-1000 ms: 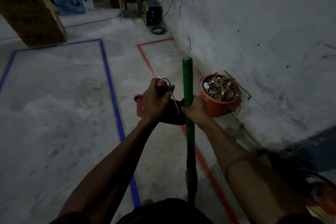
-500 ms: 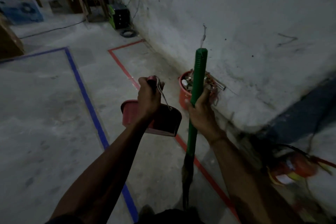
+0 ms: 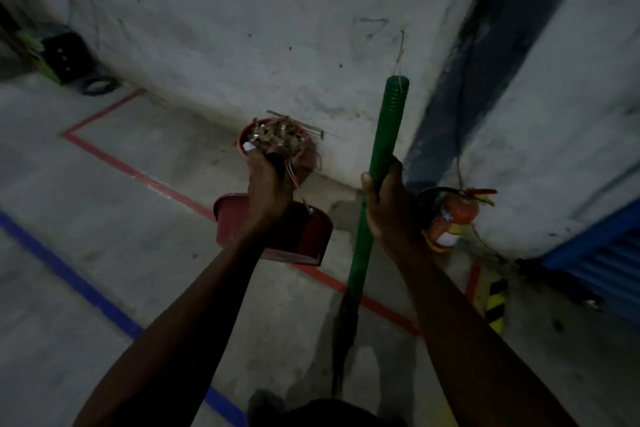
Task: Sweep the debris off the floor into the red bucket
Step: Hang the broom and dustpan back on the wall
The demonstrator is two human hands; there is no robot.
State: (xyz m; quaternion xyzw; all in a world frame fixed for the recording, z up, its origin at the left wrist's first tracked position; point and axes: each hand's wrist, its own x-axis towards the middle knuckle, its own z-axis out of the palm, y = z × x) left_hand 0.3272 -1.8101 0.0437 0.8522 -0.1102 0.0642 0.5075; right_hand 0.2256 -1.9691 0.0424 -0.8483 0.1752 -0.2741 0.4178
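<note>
Left hand (image 3: 268, 184) clenched round the handle of the red dustpan (image 3: 298, 236), pan hanging just below the grip. Just beyond those knuckles, against the wall, sat the red bucket (image 3: 308, 152), heaped to the rim with debris (image 3: 277, 137). Right hand (image 3: 388, 204) wrapped tight round the green broom handle (image 3: 384, 149), held upright, bristles too dark to make out. Risky from here: bucket brimful, so another load could spill over.
</note>
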